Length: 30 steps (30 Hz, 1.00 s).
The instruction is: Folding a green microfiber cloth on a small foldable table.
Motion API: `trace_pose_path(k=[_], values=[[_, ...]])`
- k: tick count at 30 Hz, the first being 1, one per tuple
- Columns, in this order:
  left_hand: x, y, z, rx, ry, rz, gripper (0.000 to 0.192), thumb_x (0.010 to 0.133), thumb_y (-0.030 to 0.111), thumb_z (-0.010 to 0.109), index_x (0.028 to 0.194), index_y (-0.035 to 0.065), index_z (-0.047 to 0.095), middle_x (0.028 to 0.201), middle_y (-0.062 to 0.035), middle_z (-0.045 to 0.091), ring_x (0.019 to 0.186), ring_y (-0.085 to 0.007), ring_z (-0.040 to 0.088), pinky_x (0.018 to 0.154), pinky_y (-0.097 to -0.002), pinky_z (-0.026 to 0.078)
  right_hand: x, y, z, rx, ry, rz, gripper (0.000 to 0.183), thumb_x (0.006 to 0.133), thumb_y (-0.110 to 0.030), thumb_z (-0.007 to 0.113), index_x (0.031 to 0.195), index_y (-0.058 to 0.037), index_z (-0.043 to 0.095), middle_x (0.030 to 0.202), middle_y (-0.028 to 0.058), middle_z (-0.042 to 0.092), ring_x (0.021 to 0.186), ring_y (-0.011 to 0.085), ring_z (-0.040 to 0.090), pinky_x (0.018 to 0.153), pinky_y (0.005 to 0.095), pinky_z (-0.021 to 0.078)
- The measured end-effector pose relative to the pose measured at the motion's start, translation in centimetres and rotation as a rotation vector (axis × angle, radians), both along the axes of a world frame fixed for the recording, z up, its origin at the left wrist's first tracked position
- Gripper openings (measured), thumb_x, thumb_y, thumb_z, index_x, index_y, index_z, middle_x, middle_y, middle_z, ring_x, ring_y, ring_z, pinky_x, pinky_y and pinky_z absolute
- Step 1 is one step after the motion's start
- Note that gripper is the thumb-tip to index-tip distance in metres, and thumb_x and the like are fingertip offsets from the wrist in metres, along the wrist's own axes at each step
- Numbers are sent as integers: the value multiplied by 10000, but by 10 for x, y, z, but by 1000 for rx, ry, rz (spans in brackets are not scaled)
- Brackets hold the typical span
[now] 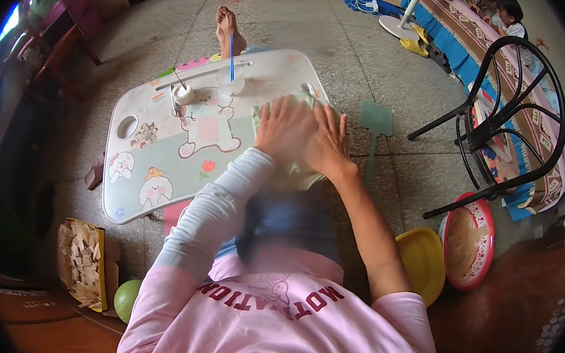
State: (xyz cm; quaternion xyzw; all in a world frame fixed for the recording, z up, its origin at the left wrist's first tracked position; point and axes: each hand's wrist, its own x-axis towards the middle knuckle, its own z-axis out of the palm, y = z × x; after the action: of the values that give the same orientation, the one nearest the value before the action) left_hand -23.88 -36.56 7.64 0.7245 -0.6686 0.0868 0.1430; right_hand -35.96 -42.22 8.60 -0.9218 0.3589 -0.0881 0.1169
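Both of my hands lie flat on a crumpled pale green cloth (297, 174) at the right side of a low table (246, 127) printed with cartoon animals. My left hand (282, 128) has its fingers spread a little and pointing away from me. Close beside it, my right hand (330, 139) presses the cloth near the table's right edge. Left of the cloth stand a clear plastic cup (229, 83) holding a blue-handled stick (232, 59) and a small white jar (183, 94) with a thin stick in it. A slim metal tool (174, 102) touches the jar.
A green fly swatter (375, 119) and a black metal chair (501, 131) are to the right. Yellow (419, 264) and red-rimmed (485, 252) basins lie nearer. At lower left are a box of paper-like pieces (83, 259) and a green ball (127, 300). A bare foot (227, 33) shows beyond the table.
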Motion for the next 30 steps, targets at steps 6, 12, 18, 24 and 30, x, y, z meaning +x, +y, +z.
trace_pose_path(k=[6,12,18,24,30], values=[[-7,-41,-22,-158,-126,-176,411,820,291,519,1207,156,545,1286,-77,436,1237,-313,349,1002,-535,297,-16,-27,-38,-75,-127,-91,569,924,-221,330,1424,33,230,1460,242,251,1368,374,224,1134,468,163],[-9,-43,-27,-344,-140,-378,279,822,253,511,1065,132,571,1092,-77,481,1137,-273,425,890,-506,393,-28,-14,-44,11,-301,-170,527,971,-256,256,1418,24,255,1435,267,284,1337,378,284,1116,406,239],[-25,-23,-21,-336,-17,-372,285,848,265,494,1048,70,548,1008,-64,497,1017,-248,463,828,-417,350,-39,17,-44,2,-262,-247,499,945,-152,301,1408,31,268,1418,288,288,1333,395,276,1115,424,233],[-26,35,-8,-455,72,-294,263,850,305,480,948,72,550,910,-85,494,962,-267,482,896,-480,376,-36,59,-39,-335,-131,-83,547,895,-139,429,1391,45,288,1423,249,299,1354,367,249,1139,473,145],[-3,93,-29,-171,122,-86,508,943,385,384,1319,49,447,1414,-155,378,1335,-318,315,1109,-498,192,-16,90,-43,-339,-228,171,475,932,-218,421,1344,17,394,1441,193,305,1375,333,230,1131,480,147]])
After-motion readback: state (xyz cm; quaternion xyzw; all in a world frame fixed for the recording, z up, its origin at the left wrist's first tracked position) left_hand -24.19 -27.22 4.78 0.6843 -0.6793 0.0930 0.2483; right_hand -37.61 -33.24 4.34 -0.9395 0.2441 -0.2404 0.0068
